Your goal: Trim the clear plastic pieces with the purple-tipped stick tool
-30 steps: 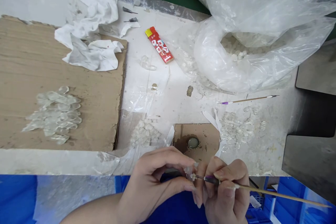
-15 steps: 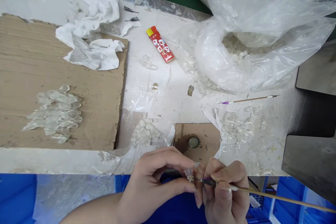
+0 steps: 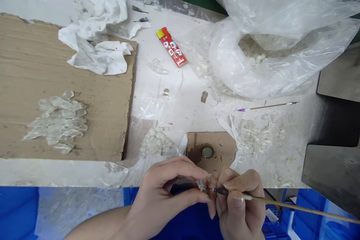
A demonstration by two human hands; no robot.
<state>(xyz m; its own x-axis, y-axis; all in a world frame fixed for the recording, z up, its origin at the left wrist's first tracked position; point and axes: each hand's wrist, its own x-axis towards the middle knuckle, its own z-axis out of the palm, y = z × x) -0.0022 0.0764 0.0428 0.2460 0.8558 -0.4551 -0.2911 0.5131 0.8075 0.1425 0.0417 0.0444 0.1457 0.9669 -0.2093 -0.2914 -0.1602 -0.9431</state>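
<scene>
At the table's front edge, my left hand [image 3: 165,193] pinches a small clear plastic piece [image 3: 201,183] between thumb and fingers. My right hand [image 3: 243,202] grips a thin wooden-handled brush [image 3: 284,204] near its dark front end. Its tip touches the clear piece or sits just inside it; I cannot tell which. Just beyond my fingers a metal bottle cap [image 3: 207,152] lies on a small stained cardboard square [image 3: 225,146]. To its left is a heap of whitish translucent chips [image 3: 156,141], and to its right a scatter of clear pieces [image 3: 254,137].
Clear drop-shaped pieces [image 3: 60,120] are piled on a large cardboard sheet [image 3: 107,120] with crumpled white cloth [image 3: 101,58]. A red lighter [image 3: 172,48], a second thin brush [image 3: 267,106] and dark needle tips [image 3: 141,19] lie farther back. A large plastic bag [image 3: 239,71] holds more chips.
My right hand has shifted slightly left and up, and the brush with it. My left hand keeps the clear piece in nearly the same spot.
</scene>
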